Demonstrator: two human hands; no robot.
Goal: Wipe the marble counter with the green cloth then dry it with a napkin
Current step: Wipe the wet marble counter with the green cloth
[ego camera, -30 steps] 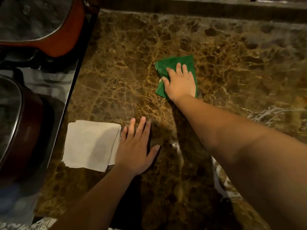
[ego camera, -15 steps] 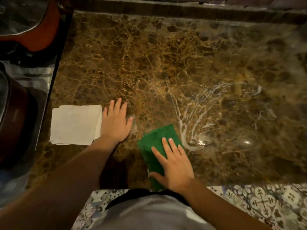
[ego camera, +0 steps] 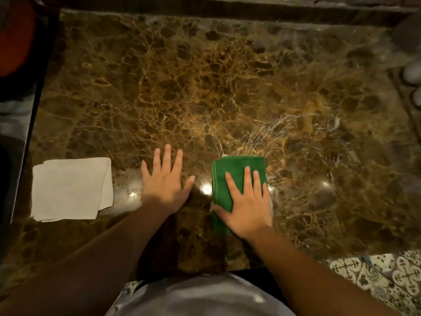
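Note:
A brown veined marble counter fills the view. The folded green cloth lies flat on it near the front edge, and my right hand presses down on the cloth with fingers spread. My left hand rests flat on the bare marble just left of the cloth, fingers apart, holding nothing. A folded white napkin lies on the counter to the left of my left hand, untouched. Wet streaks shine on the marble beyond and to the right of the cloth.
A stovetop edge with dark cookware borders the counter on the left. A raised ledge runs along the back. Pale round objects sit at the right edge. Patterned floor tiles show below the front edge.
My right hand swept the green cloth from the far middle of the counter back toward the front edge, then slightly forward again. My left hand stayed flat beside the napkin.

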